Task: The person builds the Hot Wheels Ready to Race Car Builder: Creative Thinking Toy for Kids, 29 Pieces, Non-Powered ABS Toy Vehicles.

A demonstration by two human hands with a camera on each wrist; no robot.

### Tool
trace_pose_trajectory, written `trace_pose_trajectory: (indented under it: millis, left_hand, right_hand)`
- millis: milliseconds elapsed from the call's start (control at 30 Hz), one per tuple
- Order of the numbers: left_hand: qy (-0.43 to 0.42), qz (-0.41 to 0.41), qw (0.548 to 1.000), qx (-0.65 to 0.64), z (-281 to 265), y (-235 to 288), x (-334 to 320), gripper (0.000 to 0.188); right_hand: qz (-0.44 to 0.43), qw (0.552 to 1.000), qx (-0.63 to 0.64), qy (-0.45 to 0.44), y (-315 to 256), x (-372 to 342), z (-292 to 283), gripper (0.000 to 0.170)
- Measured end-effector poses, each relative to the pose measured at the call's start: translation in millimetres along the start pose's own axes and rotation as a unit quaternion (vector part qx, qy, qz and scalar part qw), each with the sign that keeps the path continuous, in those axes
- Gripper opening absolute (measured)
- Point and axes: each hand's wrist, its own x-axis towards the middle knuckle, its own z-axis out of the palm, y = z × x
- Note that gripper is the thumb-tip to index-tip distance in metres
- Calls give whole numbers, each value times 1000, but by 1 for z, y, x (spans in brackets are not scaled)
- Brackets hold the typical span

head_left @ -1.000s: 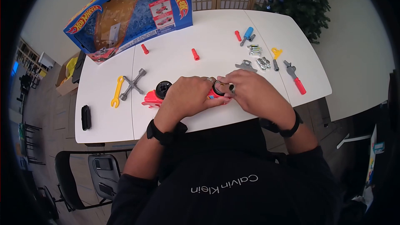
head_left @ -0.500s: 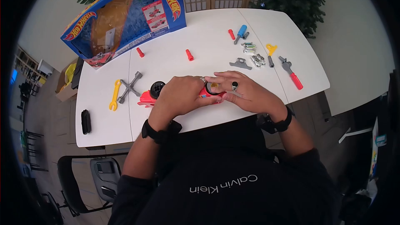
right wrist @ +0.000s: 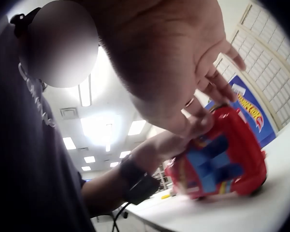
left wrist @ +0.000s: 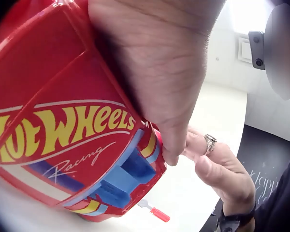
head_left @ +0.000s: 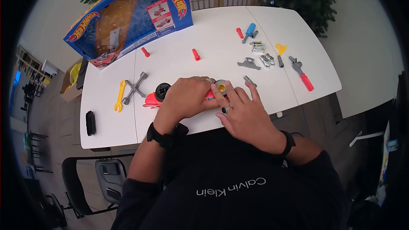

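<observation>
My left hand grips the red toy car from above, its thumb along the side; the hand hides the car's middle. A black wheel faces up at the car's left end. At the other end sits a wheel with a yellow centre. My right hand has its fingers spread, with fingertips right at that wheel's near edge. Just past its little finger lies a small grey cylindrical piece. In the right wrist view the car's blue-and-red end shows below my hands.
A grey cross wrench and a yellow wrench lie left. Red pegs, a blue-handled screwdriver, silver pieces, a grey bracket and a red-handled tool lie farther off. A large box stands behind.
My right hand has let go of the wheel's rim, spread its fingers and drawn back toward my body. The wheel's yellow centre and the grey piece now show. My left hand stays on the car.
</observation>
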Motion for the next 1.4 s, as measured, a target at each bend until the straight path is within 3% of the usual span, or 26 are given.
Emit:
trace_pose_trajectory:
  millis: [233, 300, 367, 433, 500, 633, 767, 867, 900, 967, 1000, 1067, 1167, 1400]
  left_hand:
    - [8, 2, 1000, -1, -4, 4, -1, 66]
    - [17, 4, 1000, 5, -7, 5, 0, 69]
    - [8, -12, 1000, 3, -6, 8, 0, 73]
    - [-3, -20, 1000, -1, -9, 10, 1, 73]
    - [-12, -27, 1000, -3, -10, 10, 3, 72]
    - [2, -21, 1000, -5, -7, 8, 2, 71]
    - [-17, -33, 999, -26, -12, 11, 1, 69]
    - [18, -16, 999, -24, -5, 7, -1, 70]
    - [16, -17, 999, -26, -6, 8, -1, 70]
    - [-12, -20, 1000, 3, -9, 9, 1, 73]
    - [-13, -20, 1000, 0, -8, 9, 0, 73]
    - [7, -12, 1000, -8, -7, 8, -1, 73]
    - [-7, -9, 1000, -15, -9, 7, 0, 74]
    - [-3, -21, 999, -26, -7, 5, -2, 75]
  right_hand:
    - [39, 997, 55, 33, 5, 0, -6, 62]
    - [129, 975, 151, 98, 41, 0, -4, 52]
    - [223, 965, 109, 81, 78, -4, 15, 44]
    - [233, 969, 70, 43, 94, -14, 35, 40]
    - [264, 957, 109, -56, 97, -16, 44, 38]
    - [282, 949, 98, -106, 99, -7, 58, 30]
    - [261, 955, 135, -33, 105, -3, 56, 24]
    - [244, 901, 350, 78, 94, 11, 3, 23]
    - [245, 901, 350, 76, 88, 15, -16, 23]
    - [126, 903, 402, 81, 80, 21, -43, 20]
    - [128, 904, 402, 78, 75, 24, -51, 20]
    - [20, 938, 335, 87, 66, 32, -59, 24]
    - [-32, 945, 316, 72, 60, 45, -53, 21]
    - [-34, 950, 310, 3, 57, 57, -36, 25]
